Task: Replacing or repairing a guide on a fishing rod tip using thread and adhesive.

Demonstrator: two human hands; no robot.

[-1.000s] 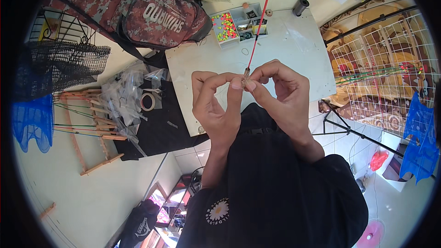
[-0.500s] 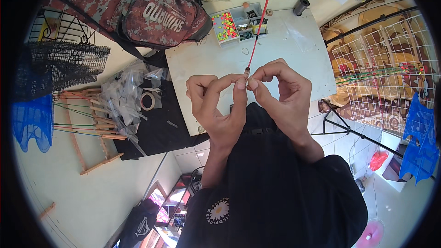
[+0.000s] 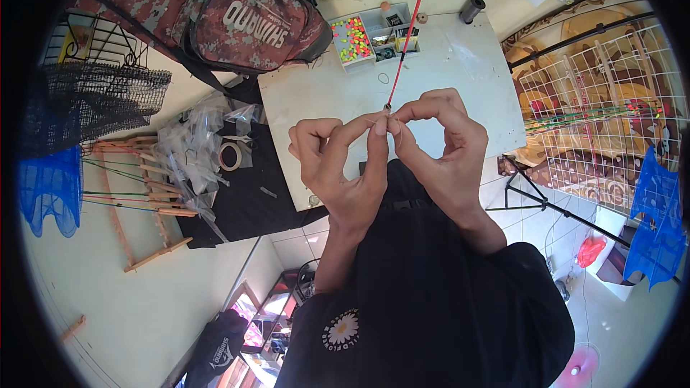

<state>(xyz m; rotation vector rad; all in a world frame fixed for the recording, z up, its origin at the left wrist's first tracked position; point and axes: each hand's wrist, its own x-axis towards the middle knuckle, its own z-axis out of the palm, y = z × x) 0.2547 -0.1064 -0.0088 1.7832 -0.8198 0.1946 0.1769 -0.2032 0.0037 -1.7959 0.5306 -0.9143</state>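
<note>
My left hand [image 3: 345, 154] and my right hand [image 3: 445, 136] meet over the near part of the white table, thumbs and forefingers pinched tip to tip. A fine pale line [image 3: 400, 138] shows at the fingertips; its path between them is mostly hidden. Just beyond the pinch is the dark near end of a slim red rod [image 3: 394, 85], which slants away and up past the top of the view. A dark band circles it partway. Whether the fingers also grip the rod's end I cannot tell.
On the white table [image 3: 323, 100] stand a divided tray [image 3: 368, 14] with bright small beads and packets, and a black cylinder [image 3: 471, 8]. A camouflage backpack [image 3: 251, 21] sits at far left. Nearer left are plastic bags [image 3: 192, 136] and a tape roll [image 3: 230, 156]; a wire grid [image 3: 604, 115] stands right.
Both hands shift very slightly, and the fingertips now cover more of the rod's near end. The pinch stays closed.
</note>
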